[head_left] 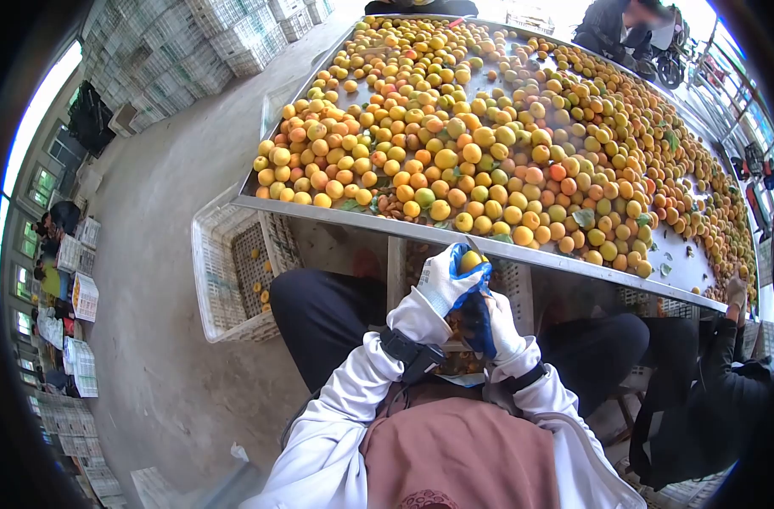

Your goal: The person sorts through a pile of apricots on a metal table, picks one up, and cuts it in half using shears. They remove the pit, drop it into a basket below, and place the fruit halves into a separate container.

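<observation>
In a white glove with blue-coated fingers, my left hand (446,278) is closed around a yellow apricot (470,261), just below the table's near edge. A thin, grey, blade-like edge shows above the fruit, too small to name surely. My right hand (496,324), gloved the same way, sits close below and to the right of the left one. Its fingers are curled, and what they grip is hidden. In front of both hands, a metal-rimmed sorting table (361,222) carries a thick spread of yellow and orange apricots (421,153) with some green leaves.
A white plastic crate (213,293) with a few fruit pieces stands on the floor left of my knee. Another person's hand (737,291) reaches to the table at the right. A person (616,34) sits at the far side. Stacked crates (183,51) line the back left.
</observation>
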A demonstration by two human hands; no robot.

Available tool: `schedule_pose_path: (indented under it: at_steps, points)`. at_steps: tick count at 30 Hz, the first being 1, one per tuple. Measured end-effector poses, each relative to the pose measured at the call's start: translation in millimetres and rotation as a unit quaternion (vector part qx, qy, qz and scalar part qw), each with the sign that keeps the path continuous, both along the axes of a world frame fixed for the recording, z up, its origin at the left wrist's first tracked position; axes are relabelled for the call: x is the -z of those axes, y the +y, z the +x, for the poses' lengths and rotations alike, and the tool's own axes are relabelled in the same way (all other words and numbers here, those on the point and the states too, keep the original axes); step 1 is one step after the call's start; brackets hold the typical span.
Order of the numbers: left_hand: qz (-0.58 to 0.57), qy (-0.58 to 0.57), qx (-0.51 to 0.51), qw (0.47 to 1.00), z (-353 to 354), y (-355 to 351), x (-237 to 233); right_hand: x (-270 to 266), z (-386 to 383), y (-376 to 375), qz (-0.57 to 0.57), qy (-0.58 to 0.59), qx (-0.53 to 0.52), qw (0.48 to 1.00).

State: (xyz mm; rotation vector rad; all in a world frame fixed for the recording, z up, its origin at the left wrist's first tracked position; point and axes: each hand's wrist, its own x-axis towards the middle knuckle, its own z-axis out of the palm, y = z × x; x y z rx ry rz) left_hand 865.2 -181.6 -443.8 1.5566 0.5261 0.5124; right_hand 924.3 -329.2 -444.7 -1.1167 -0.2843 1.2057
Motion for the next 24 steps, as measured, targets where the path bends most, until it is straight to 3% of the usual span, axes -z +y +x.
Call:
schedule_pose_path:
  at_steps: [2, 5, 9, 11, 12, 13, 16, 17, 19, 20, 22, 24]
  points:
    - [-0.051, -0.034, 0.014, 0.998, -2.8, 2.8, 10.4, 7.0, 1.9, 2.8, 0.020, 0.202, -0.024, 0.979]
    - [-0.064, -0.031, 0.048, 0.996, -11.5, 8.2, 8.2, -9.2, -5.7, 5.1, 0.035, 0.157, -0.052, 0.986]
    - [-0.098, -0.048, 0.069, 0.992, -21.5, 16.9, 3.0, -11.8, -12.0, 14.7, 0.025, 0.195, -0.058, 0.979]
    - [-0.233, -0.103, 0.074, 0.964, -24.5, 17.2, -12.8, 6.0, -18.6, 20.9, -0.004, 0.045, 0.002, 0.999]
    - [-0.241, -0.127, 0.079, 0.959, -23.8, 19.7, -10.7, 10.8, -30.0, 29.7, 0.016, -0.228, 0.088, 0.970]
    - [-0.240, -0.128, 0.080, 0.959, -24.0, 22.3, -8.1, 10.4, -31.8, 30.9, 0.016, -0.229, 0.089, 0.969]
    - [-0.215, -0.155, 0.031, 0.964, -28.7, 32.6, -11.0, -0.8, -31.4, 38.9, -0.053, -0.498, 0.158, 0.851]
    - [-0.230, -0.166, 0.020, 0.959, -28.4, 36.7, -2.7, -2.7, -28.4, 41.8, -0.048, -0.465, 0.208, 0.859]
    - [-0.102, -0.148, -0.021, 0.983, -38.7, 42.5, -15.8, -10.8, -15.7, 47.7, -0.056, -0.401, 0.249, 0.880]
    - [-0.100, -0.148, -0.021, 0.984, -45.3, 43.0, -26.3, -19.7, -10.3, 50.3, -0.069, -0.441, 0.239, 0.862]
    - [0.171, -0.092, -0.025, 0.981, -55.9, 42.0, -57.1, -27.5, -0.5, 63.0, -0.034, -0.328, 0.202, 0.922]
    - [0.362, -0.089, -0.040, 0.927, -57.6, 46.0, -55.1, -42.1, 1.0, 78.8, -0.021, -0.178, 0.155, 0.971]
